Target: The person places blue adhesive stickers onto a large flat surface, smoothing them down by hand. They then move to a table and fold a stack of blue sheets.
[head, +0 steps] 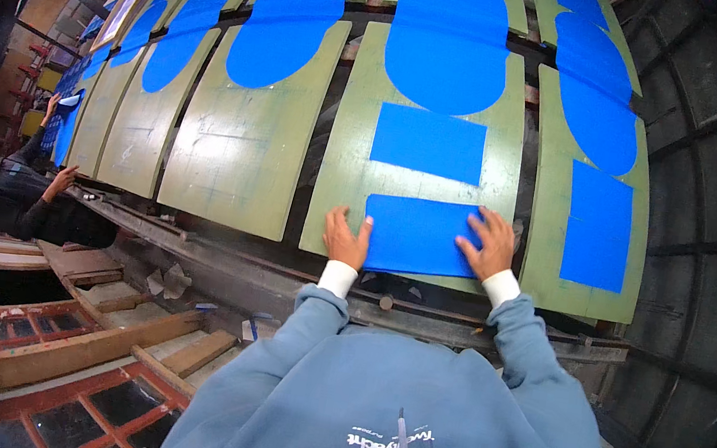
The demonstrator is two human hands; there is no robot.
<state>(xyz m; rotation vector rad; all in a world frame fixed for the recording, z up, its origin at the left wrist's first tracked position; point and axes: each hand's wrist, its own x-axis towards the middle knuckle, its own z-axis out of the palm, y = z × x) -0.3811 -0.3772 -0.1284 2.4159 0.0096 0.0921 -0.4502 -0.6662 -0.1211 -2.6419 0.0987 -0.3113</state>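
Note:
A blue rectangular fabric piece (422, 238) lies on the near end of a green board (341, 173) before me. My left hand (347, 237) rests at its left edge, thumb against the piece and fingers spread on the board. My right hand (492, 244) is at its right side, fingers apart, some fingertips over the upper right corner and edge. Above this piece lies another blue rectangle (429, 143), and beyond that a large rounded blue piece (447, 58). Neither hand plainly grips anything.
More boards with blue pieces stand in rows to both sides, with dark gaps between. A metal rail (243, 261) runs along the near edge. At the far left a co-worker (35, 199) reaches over a board. Wooden frames (99, 407) lie at lower left; a dark panelled wall (712, 205) stands right.

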